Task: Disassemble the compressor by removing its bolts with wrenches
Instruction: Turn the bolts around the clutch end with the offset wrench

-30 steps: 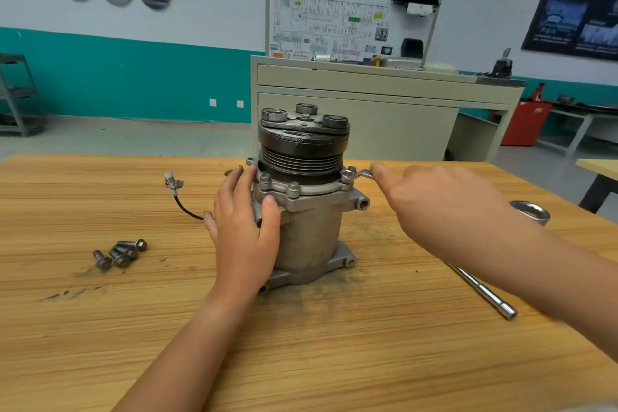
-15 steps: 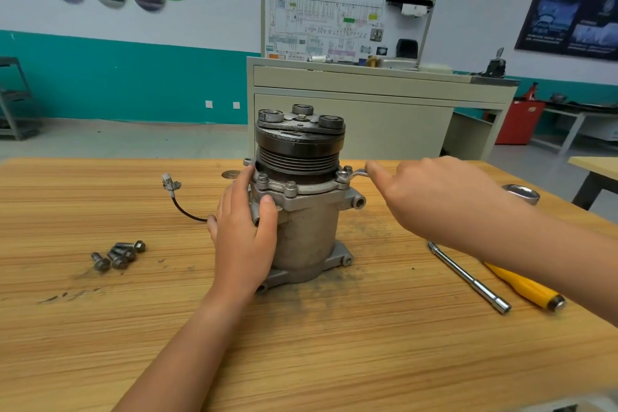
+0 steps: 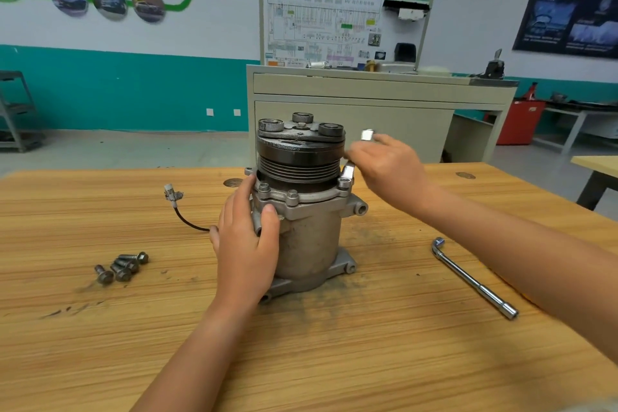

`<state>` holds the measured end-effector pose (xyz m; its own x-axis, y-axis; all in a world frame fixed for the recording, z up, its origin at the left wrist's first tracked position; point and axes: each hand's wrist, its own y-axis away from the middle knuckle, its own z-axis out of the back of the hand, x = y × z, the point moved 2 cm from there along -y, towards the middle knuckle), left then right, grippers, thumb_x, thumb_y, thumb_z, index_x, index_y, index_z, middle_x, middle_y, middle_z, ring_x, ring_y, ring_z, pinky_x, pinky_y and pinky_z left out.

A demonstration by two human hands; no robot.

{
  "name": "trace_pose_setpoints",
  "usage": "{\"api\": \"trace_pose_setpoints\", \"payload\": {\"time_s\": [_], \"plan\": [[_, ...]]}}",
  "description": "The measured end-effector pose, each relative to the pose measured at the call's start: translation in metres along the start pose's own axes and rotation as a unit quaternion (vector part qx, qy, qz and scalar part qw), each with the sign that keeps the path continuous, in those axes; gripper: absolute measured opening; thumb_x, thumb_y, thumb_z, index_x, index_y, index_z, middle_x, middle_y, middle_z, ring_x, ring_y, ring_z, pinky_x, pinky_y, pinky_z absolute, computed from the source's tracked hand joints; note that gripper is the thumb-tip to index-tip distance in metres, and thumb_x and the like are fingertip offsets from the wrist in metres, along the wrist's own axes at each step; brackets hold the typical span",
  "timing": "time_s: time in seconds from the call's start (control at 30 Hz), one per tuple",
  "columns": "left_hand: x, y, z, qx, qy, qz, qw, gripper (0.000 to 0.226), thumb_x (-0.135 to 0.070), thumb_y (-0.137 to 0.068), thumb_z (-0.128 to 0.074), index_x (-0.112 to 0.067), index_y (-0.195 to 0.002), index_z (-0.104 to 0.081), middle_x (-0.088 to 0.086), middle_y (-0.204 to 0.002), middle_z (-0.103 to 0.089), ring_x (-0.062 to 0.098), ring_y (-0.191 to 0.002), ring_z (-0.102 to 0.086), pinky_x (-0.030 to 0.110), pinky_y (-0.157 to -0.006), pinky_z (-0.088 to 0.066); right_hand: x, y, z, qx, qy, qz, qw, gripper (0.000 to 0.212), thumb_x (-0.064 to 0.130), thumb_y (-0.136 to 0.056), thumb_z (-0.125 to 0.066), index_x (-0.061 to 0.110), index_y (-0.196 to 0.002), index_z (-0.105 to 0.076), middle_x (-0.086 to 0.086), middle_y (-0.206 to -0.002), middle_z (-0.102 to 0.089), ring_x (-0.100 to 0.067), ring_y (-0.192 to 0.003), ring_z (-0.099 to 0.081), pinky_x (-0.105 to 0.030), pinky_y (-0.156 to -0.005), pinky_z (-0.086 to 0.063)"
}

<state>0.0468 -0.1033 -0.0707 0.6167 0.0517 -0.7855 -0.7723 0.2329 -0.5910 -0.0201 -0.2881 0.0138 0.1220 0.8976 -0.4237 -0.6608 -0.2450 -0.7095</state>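
The grey compressor (image 3: 311, 237) stands upright on the wooden table (image 3: 334, 361), dark pulley on top. My left hand (image 3: 245, 244) presses flat against its left side, thumb on the flange. My right hand (image 3: 388, 170) grips a small silver wrench (image 3: 347, 172) tilted steeply; its lower end sits on a flange bolt (image 3: 344, 182) at the right, its upper end pokes out above my fingers. More bolts (image 3: 292, 194) remain in the flange. Several removed bolts (image 3: 122, 267) lie at the left.
An L-shaped socket wrench (image 3: 475, 281) lies on the table to the right. A black wire with a white connector (image 3: 172, 194) trails left of the compressor. A beige training bench (image 3: 368, 104) stands behind the table.
My right hand has risen and swung the wrench handle up from nearly level to steeply tilted beside the pulley. My left hand stays on the compressor body. The view shifted slightly.
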Motion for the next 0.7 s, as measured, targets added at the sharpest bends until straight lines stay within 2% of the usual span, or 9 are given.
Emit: {"api": "trace_pose_setpoints", "payload": {"time_s": [0.1, 0.17, 0.23, 0.3, 0.33, 0.4, 0.47, 0.57, 0.7], "plan": [[-0.001, 0.0, 0.0, 0.005, 0.005, 0.0, 1.0, 0.042, -0.036, -0.085, -0.034, -0.046, -0.126, -0.026, -0.037, -0.121, -0.03, -0.004, -0.124, -0.029, 0.054, -0.112, -0.02, 0.008, -0.002, -0.013, 0.001, -0.049, -0.009, 0.999, 0.022, -0.014, -0.07, -0.065, -0.002, -0.087, -0.07, -0.013, -0.08, -0.071, -0.026, -0.072, -0.068, -0.038, -0.071, -0.054], [-0.002, 0.001, 0.0, 0.008, 0.007, 0.0, 1.0, 0.042, -0.037, -0.085, -0.033, -0.047, -0.125, -0.026, -0.04, -0.118, -0.027, -0.004, -0.124, -0.028, 0.054, -0.113, -0.019, 0.006, 0.003, -0.009, 0.0, -0.122, -0.124, 0.985, 0.015, -0.002, -0.085, -0.058, -0.001, -0.097, -0.067, -0.014, -0.081, -0.069, -0.032, -0.072, -0.064, -0.038, -0.063, -0.052], [-0.001, 0.0, 0.001, 0.006, 0.008, -0.001, 1.0, 0.042, -0.037, -0.085, -0.033, -0.046, -0.126, -0.026, -0.036, -0.121, -0.031, -0.004, -0.124, -0.028, 0.054, -0.113, -0.019, 0.003, 0.017, 0.005, -0.052, -0.254, -0.298, 0.919, 0.018, 0.011, -0.095, -0.047, 0.003, -0.105, -0.061, -0.011, -0.079, -0.066, -0.024, -0.073, -0.063, -0.036, -0.062, -0.05], [0.0, 0.0, 0.0, 0.003, 0.01, 0.001, 1.0, 0.044, -0.036, -0.086, -0.033, -0.043, -0.128, -0.027, -0.027, -0.127, -0.034, -0.002, -0.126, -0.028, 0.054, -0.113, -0.02, 0.005, 0.033, 0.025, -0.105, -0.349, -0.345, 0.865, 0.019, 0.013, -0.098, -0.041, 0.009, -0.109, -0.056, -0.004, -0.065, -0.057, -0.003, -0.057, -0.056, -0.014, -0.054, -0.044], [0.0, 0.0, 0.0, 0.003, 0.01, 0.002, 1.0, 0.044, -0.036, -0.086, -0.033, -0.042, -0.129, -0.028, -0.024, -0.129, -0.034, -0.001, -0.126, -0.029, 0.054, -0.112, -0.02, 0.009, 0.039, 0.036, -0.089, -0.336, -0.324, 0.88, 0.02, 0.012, -0.097, -0.041, 0.01, -0.11, -0.056, 0.002, -0.058, -0.049, -0.003, -0.051, -0.05, -0.009, -0.048, -0.036], [0.0, 0.001, 0.0, 0.003, 0.012, 0.002, 1.0, 0.043, -0.036, -0.086, -0.033, -0.042, -0.128, -0.028, -0.021, -0.13, -0.035, 0.0, -0.127, -0.029, 0.054, -0.112, -0.02, 0.018, 0.053, 0.052, -0.013, -0.261, -0.253, 0.931, 0.022, 0.01, -0.095, -0.046, 0.008, -0.113, -0.059, 0.009, -0.053, -0.042, -0.008, -0.046, -0.043, -0.018, -0.044, -0.03], [0.0, 0.001, 0.0, 0.003, 0.014, 0.003, 1.0, 0.043, -0.036, -0.086, -0.033, -0.043, -0.128, -0.027, -0.022, -0.13, -0.035, 0.0, -0.127, -0.029, 0.055, -0.112, -0.02, 0.025, 0.063, 0.062, 0.071, -0.183, -0.207, 0.958, 0.028, 0.012, -0.093, -0.049, 0.01, -0.12, -0.057, 0.005, -0.057, -0.048, -0.014, -0.05, -0.046, -0.029, -0.048, -0.036], [0.0, 0.001, 0.0, 0.004, 0.013, 0.004, 1.0, 0.043, -0.036, -0.086, -0.034, -0.043, -0.127, -0.027, -0.027, -0.126, -0.033, -0.002, -0.126, -0.029, 0.054, -0.113, -0.02, 0.031, 0.063, 0.067, 0.185, -0.087, -0.206, 0.957, 0.04, 0.026, -0.096, -0.039, 0.025, -0.136, -0.039, -0.001, -0.079, -0.061, -0.027, -0.071, -0.057, -0.036, -0.057, -0.045], [-0.001, 0.001, 0.001, 0.005, 0.014, 0.005, 1.0, 0.045, -0.036, -0.085, -0.034, -0.04, -0.13, -0.03, -0.027, -0.127, -0.033, -0.001, -0.126, -0.029, 0.053, -0.113, -0.02, 0.036, 0.052, 0.068, 0.24, -0.007, -0.206, 0.949, 0.045, 0.02, -0.098, -0.036, 0.029, -0.141, -0.026, 0.003, -0.073, -0.047, -0.024, -0.067, -0.051, -0.03, -0.052, -0.033]]}}
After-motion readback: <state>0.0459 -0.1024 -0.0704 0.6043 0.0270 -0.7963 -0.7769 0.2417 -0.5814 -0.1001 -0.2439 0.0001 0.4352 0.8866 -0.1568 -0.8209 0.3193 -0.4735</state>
